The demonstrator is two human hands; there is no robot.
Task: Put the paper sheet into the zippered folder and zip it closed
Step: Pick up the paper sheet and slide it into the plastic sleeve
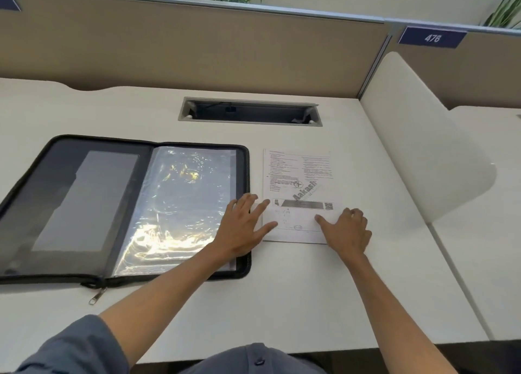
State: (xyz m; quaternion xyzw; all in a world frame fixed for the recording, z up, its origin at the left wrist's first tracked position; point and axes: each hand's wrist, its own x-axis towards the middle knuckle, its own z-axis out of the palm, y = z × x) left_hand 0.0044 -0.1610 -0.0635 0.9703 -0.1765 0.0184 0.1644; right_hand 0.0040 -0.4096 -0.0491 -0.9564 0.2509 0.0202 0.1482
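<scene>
Two hands on the paper sheet (pixel 298 182): left hand (pixel 245 227) flat, fingers spread, reaching across the folder's right edge onto the sheet's left margin; right hand (pixel 348 230) loosely curled over its lower right corner, thumb on the page. Sheet lies flat on the white counter (pixel 282 294), just right of the folder (pixel 84 199), which lies open with its clear sleeves (pixel 180 199) showing, zipper pull (pixel 97 295) at the near edge.

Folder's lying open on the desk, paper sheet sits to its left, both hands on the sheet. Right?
Not quite. In the head view the paper sheet lies to the right of the open folder, not its left. The rest holds: the folder is open on the desk, and the left hand and right hand both rest on the sheet's near end.
</scene>
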